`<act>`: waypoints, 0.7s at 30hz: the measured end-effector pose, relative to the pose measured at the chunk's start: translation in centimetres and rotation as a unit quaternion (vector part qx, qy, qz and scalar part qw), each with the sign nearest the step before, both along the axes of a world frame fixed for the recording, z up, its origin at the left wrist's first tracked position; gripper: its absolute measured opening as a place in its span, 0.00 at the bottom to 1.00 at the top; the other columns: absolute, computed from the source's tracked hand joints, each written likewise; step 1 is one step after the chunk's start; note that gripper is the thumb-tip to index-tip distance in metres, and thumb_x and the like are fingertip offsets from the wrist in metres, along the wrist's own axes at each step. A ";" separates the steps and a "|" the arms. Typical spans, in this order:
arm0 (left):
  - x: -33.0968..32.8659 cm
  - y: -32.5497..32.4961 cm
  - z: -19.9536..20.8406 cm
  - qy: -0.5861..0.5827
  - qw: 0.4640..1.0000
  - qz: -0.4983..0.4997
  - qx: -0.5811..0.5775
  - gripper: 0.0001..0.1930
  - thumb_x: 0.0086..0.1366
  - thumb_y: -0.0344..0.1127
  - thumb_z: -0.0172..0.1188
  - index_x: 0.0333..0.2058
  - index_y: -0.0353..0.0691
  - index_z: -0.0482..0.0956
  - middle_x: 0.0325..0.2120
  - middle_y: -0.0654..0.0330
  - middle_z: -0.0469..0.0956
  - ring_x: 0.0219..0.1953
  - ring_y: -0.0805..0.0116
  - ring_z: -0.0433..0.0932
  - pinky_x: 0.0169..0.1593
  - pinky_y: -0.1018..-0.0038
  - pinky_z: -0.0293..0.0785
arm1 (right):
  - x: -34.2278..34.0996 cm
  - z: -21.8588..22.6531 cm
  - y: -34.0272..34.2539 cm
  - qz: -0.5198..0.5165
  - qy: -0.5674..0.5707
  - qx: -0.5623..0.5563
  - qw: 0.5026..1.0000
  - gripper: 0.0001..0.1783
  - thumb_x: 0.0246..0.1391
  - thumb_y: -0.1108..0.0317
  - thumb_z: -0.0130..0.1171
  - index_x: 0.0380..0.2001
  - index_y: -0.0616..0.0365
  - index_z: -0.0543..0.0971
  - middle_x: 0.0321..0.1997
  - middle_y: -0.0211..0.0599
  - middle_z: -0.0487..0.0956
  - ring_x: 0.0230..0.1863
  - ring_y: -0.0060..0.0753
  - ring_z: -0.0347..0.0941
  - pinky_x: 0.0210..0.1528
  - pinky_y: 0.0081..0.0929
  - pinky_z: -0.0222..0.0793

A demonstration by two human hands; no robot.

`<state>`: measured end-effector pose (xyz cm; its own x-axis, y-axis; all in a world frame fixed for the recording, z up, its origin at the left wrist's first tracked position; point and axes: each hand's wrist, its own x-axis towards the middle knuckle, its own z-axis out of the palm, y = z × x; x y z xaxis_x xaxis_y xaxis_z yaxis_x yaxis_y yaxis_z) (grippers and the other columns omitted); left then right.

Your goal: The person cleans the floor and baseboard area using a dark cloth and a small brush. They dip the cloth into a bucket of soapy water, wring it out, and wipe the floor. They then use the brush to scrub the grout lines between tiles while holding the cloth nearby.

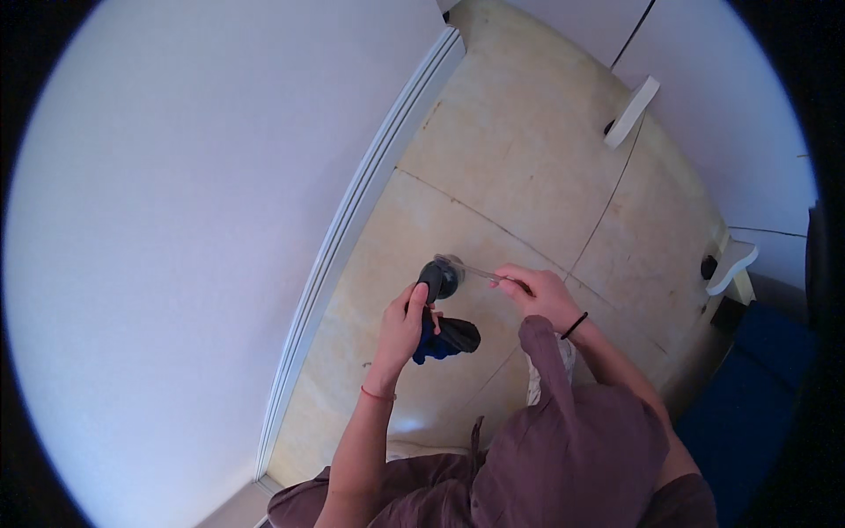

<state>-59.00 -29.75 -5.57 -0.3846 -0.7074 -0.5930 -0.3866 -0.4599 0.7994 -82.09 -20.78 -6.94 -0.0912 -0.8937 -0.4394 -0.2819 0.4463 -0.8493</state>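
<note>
Down to pale floor tiles, with a white panel out at nine o'clock! Right at centre, gripping a dark rounded item in the left hand from seven, near a blue-and-black bundle at six, and pinching a slim tool in the right hand from between three and four. Apparently rubbing or prodding there, too small to tell, so calling next for a steady left hold and a controlled stroke.

White panel feet stand on the beige tiled floor
</note>
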 end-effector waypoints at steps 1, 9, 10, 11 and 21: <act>0.0 0.0 0.0 -0.003 1.000 0.002 0.007 0.21 0.74 0.46 0.45 0.34 0.31 0.72 0.22 0.61 0.70 0.19 0.73 0.73 0.34 0.74 0.77 | 0.0 -0.2 0.1 0.007 0.001 0.006 1.000 0.11 0.59 0.59 0.53 0.43 0.44 0.80 0.24 0.39 0.77 0.24 0.41 0.72 0.29 0.33 0.65; -0.1 0.0 -0.2 -0.009 1.000 0.006 0.013 0.20 0.74 0.46 0.45 0.34 0.31 0.72 0.22 0.61 0.70 0.18 0.73 0.73 0.35 0.74 0.77 | 0.0 -0.4 -0.1 0.002 -0.005 -0.003 1.000 0.11 0.59 0.59 0.54 0.41 0.47 0.80 0.25 0.40 0.77 0.25 0.39 0.73 0.29 0.34 0.65; -0.1 -0.1 -0.2 -0.008 1.000 0.010 0.015 0.20 0.74 0.46 0.45 0.33 0.32 0.72 0.22 0.61 0.70 0.18 0.73 0.73 0.35 0.74 0.77 | 0.0 -0.5 -0.1 0.005 -0.001 -0.008 1.000 0.11 0.59 0.59 0.54 0.41 0.47 0.80 0.25 0.40 0.77 0.25 0.39 0.73 0.29 0.34 0.65; -0.1 -0.1 -0.2 -0.007 1.000 0.015 0.017 0.20 0.74 0.46 0.45 0.33 0.32 0.72 0.22 0.61 0.70 0.18 0.73 0.73 0.35 0.74 0.77 | -0.1 -0.6 -0.2 0.009 0.002 -0.013 1.000 0.11 0.59 0.59 0.54 0.41 0.47 0.80 0.25 0.40 0.77 0.25 0.39 0.73 0.29 0.34 0.66; -0.3 -0.1 -0.7 -0.038 0.999 0.006 0.020 0.22 0.74 0.49 0.46 0.39 0.32 0.74 0.22 0.61 0.71 0.18 0.72 0.74 0.34 0.73 0.77 | -1.6 -1.8 0.1 0.043 -0.027 -0.054 0.997 0.13 0.59 0.57 0.53 0.42 0.46 0.81 0.30 0.39 0.81 0.30 0.41 0.76 0.33 0.34 0.69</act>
<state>-59.35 -29.83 -6.29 -0.3282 -0.6874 -0.6479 -0.4404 -0.4954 0.7487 -83.68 -20.71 -8.78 0.0085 -0.9397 -0.3418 -0.2676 0.3272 -0.9062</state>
